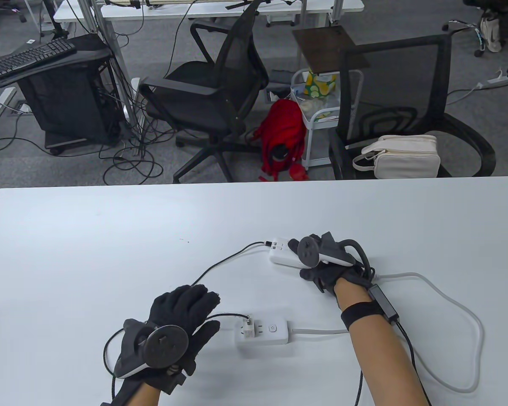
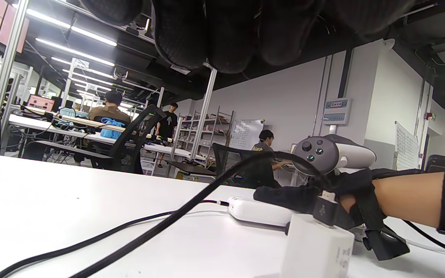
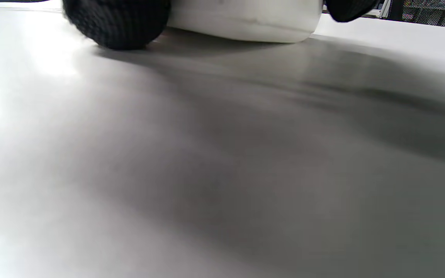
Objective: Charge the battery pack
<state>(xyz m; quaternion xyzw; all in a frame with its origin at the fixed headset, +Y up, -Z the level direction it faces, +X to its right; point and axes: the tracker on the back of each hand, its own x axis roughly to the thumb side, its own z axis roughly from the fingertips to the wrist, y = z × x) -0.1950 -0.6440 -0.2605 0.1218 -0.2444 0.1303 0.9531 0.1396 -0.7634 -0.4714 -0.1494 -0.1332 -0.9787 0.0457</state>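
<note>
A white battery pack lies on the white table, right of centre. My right hand grips its right end; the right wrist view shows the pack between gloved fingertips. A black cable is plugged into the pack's left end and runs to a small charger that sits in a white power strip. My left hand rests on the table just left of the strip, fingers spread and holding nothing. The left wrist view shows the charger, cable and pack.
The strip's white cord loops across the right side of the table, behind my right forearm. Beyond the far table edge stand two black chairs, one with a white bag, and a red backpack lies on the floor.
</note>
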